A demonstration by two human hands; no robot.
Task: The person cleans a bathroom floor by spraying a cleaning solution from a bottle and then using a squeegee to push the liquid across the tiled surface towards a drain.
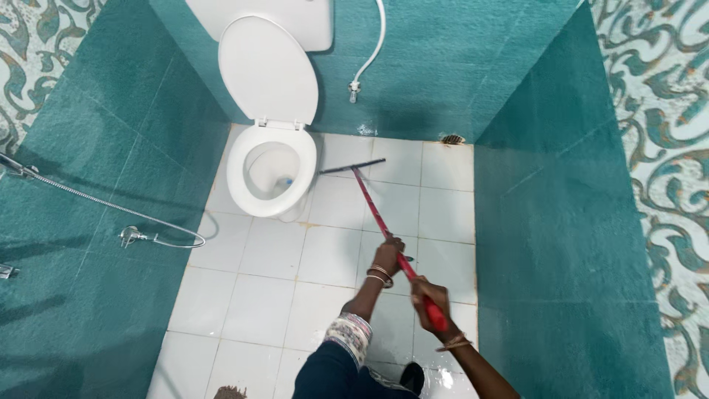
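Observation:
I hold a floor wiper with a long red handle (373, 210) in both hands. My left hand (388, 253) grips the handle partway down, bangles on the wrist. My right hand (430, 301) grips the handle's near end. The wiper's dark blade (352, 166) rests on the wet white floor tiles (258, 288) just right of the toilet base.
A white toilet (271, 166) with raised lid (267, 70) stands at the back left. A white hose (369, 59) hangs on the teal back wall. A metal hose and tap (133, 235) are on the left wall. A floor drain (452, 139) sits in the far right corner.

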